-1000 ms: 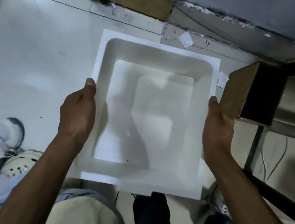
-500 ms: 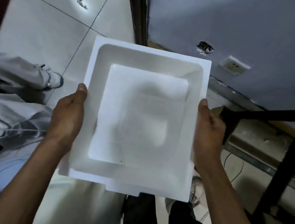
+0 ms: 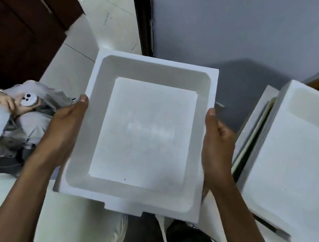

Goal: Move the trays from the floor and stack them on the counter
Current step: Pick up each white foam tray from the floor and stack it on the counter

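Note:
I hold a white foam tray (image 3: 144, 131) level in front of my chest, its hollow facing up. My left hand (image 3: 64, 125) grips its left edge, thumb on the rim. My right hand (image 3: 216, 152) clasps the right edge the same way. To the right, a stack of white foam trays (image 3: 299, 167) rests on the counter, its top tray also facing up. The held tray is apart from that stack, a little left of it.
Another person sits low at the left, a hand (image 3: 1, 100) holding a small white device. A dark wooden door (image 3: 19, 17) fills the upper left, a grey wall (image 3: 234, 27) stands ahead, and a black door frame (image 3: 143, 11) runs between them.
The tray has come up from near the floor to chest height. My view has swung up and right, so the stack on the counter has come into sight.

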The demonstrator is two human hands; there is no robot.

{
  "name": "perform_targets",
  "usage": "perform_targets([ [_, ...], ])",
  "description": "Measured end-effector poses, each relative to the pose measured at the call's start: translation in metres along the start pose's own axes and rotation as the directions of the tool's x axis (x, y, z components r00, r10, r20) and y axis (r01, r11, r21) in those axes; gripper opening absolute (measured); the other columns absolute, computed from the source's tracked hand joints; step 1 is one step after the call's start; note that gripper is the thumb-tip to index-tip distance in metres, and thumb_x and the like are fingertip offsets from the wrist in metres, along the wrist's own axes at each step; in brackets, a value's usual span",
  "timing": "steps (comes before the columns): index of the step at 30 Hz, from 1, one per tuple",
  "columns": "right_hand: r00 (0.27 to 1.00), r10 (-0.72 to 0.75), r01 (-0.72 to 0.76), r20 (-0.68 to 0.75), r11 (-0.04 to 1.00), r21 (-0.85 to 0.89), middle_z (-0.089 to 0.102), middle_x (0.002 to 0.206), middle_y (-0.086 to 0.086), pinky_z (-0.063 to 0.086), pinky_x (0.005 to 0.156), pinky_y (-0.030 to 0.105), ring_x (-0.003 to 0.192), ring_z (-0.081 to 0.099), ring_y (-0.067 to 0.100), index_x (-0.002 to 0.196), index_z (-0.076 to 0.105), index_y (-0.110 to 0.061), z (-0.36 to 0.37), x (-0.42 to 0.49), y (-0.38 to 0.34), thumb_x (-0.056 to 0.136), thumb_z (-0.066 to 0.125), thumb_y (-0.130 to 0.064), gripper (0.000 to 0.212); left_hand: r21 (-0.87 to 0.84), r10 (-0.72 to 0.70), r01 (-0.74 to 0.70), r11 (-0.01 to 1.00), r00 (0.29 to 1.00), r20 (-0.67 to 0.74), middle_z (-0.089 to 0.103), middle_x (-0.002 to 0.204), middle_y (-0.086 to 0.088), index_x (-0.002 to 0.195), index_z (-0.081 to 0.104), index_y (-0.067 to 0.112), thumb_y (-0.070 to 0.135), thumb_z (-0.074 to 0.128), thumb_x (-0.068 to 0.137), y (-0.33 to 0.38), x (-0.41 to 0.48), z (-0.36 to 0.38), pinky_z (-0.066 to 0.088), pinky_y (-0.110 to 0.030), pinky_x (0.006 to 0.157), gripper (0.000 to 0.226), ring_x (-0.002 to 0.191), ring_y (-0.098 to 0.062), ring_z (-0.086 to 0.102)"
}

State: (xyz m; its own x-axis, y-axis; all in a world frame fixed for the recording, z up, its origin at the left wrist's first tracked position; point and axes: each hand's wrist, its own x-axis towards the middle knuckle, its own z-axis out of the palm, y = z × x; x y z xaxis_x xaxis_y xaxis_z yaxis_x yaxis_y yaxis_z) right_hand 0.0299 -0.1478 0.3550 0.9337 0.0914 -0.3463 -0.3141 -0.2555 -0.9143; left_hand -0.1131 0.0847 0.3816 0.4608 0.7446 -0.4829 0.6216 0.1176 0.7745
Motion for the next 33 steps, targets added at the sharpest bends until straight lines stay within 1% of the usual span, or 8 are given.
perform_targets([
  [5, 0.996, -0.064, 0.063, -0.065, 0.998, -0.017, 0.060, 0.087, 0.033, 0.050, 0.063, 0.039, 0.076, 0.057, 0.048, 0.089, 0.056, 0.011, -0.059, -0.006, -0.042, 0.093, 0.050, -0.057, 0.069, -0.001, 0.083, -0.083, 0.997, 0.996, 0.017, 0.069, 0.056, 0.023, 0.084, 0.063, 0.026, 0.046, 0.038, 0.104, 0.046, -0.053, 0.025, 0.048, -0.014, 0.044, 0.038, 0.051, 0.006, 0.066],
  [8, 0.995, -0.076, 0.077, -0.062, 0.997, 0.021, 0.046, 0.067, 0.022, 0.033, 0.062, 0.033, 0.062, 0.040, 0.029, 0.076, 0.044, 0.013, -0.099, -0.013, -0.059, 0.093, 0.052, -0.054, 0.070, 0.030, 0.146, -0.147, 0.989, 0.989, 0.036, 0.065, 0.050, 0.023, 0.079, 0.063, 0.025, 0.048, 0.038, 0.103, 0.068, -0.083, 0.042, 0.046, -0.018, 0.046, 0.041, 0.045, 0.006, 0.063],
  [11, 0.995, -0.058, 0.060, -0.086, 0.998, 0.013, 0.036, 0.065, 0.011, 0.027, 0.063, 0.032, 0.062, 0.033, 0.023, 0.063, 0.033, 0.000, -0.131, -0.022, -0.060, 0.094, 0.053, -0.051, 0.063, 0.058, 0.226, -0.227, 0.972, 0.974, 0.035, 0.066, 0.051, 0.008, 0.072, 0.064, 0.018, 0.050, 0.041, 0.101, 0.083, -0.102, 0.056, 0.042, -0.024, 0.054, 0.049, 0.053, -0.010, 0.062],
  [18, 0.992, -0.010, 0.027, -0.123, 0.989, 0.143, 0.059, 0.080, 0.030, 0.043, 0.069, 0.032, 0.069, 0.055, 0.024, 0.088, 0.057, 0.013, -0.177, -0.031, -0.075, 0.088, 0.055, -0.058, 0.071, 0.105, 0.315, -0.322, 0.941, 0.946, 0.082, 0.053, 0.062, -0.007, 0.069, 0.055, 0.007, 0.054, 0.043, 0.099, 0.114, -0.128, 0.075, 0.034, -0.026, 0.053, 0.056, 0.058, -0.018, 0.051],
  [22, 0.986, -0.032, 0.055, -0.164, 0.989, 0.135, 0.073, 0.088, 0.017, 0.052, 0.076, 0.034, 0.080, 0.069, 0.027, 0.093, 0.069, 0.003, -0.194, -0.025, -0.092, 0.094, 0.054, -0.051, 0.056, 0.051, 0.323, -0.333, 0.942, 0.936, 0.140, 0.060, 0.076, -0.017, 0.084, 0.065, 0.000, 0.066, 0.043, 0.091, 0.133, -0.133, 0.079, 0.048, -0.038, 0.070, 0.070, 0.068, -0.024, 0.057],
  [26, 0.977, -0.071, 0.091, -0.199, 0.992, 0.090, 0.064, 0.087, 0.028, 0.044, 0.071, 0.031, 0.074, 0.061, 0.028, 0.086, 0.061, 0.007, -0.221, -0.017, -0.102, 0.095, 0.053, -0.046, 0.054, -0.004, 0.364, -0.371, 0.929, 0.910, 0.198, 0.053, 0.084, -0.001, 0.089, 0.054, 0.028, 0.075, 0.043, 0.082, 0.148, -0.140, 0.101, 0.038, -0.034, 0.071, 0.048, 0.072, -0.019, 0.049],
  [28, 0.977, -0.068, 0.085, -0.204, 0.993, 0.076, 0.059, 0.077, 0.016, 0.041, 0.068, 0.031, 0.070, 0.055, 0.023, 0.078, 0.060, -0.003, -0.240, -0.013, -0.104, 0.093, 0.054, -0.041, 0.041, -0.035, 0.354, -0.356, 0.934, 0.909, 0.220, 0.054, 0.084, 0.000, 0.087, 0.057, 0.026, 0.072, 0.044, 0.084, 0.150, -0.144, 0.118, 0.037, -0.033, 0.071, 0.048, 0.072, -0.018, 0.050],
  [33, 0.968, -0.074, 0.079, -0.240, 0.997, 0.013, 0.049, 0.073, 0.006, 0.036, 0.067, 0.031, 0.067, 0.047, 0.018, 0.072, 0.051, -0.002, -0.292, -0.003, -0.095, 0.084, 0.055, -0.049, 0.049, -0.068, 0.330, -0.323, 0.944, 0.918, 0.217, 0.045, 0.059, 0.001, 0.068, 0.051, 0.014, 0.056, 0.045, 0.097, 0.146, -0.167, 0.173, 0.031, -0.029, 0.058, 0.051, 0.053, -0.014, 0.044],
])
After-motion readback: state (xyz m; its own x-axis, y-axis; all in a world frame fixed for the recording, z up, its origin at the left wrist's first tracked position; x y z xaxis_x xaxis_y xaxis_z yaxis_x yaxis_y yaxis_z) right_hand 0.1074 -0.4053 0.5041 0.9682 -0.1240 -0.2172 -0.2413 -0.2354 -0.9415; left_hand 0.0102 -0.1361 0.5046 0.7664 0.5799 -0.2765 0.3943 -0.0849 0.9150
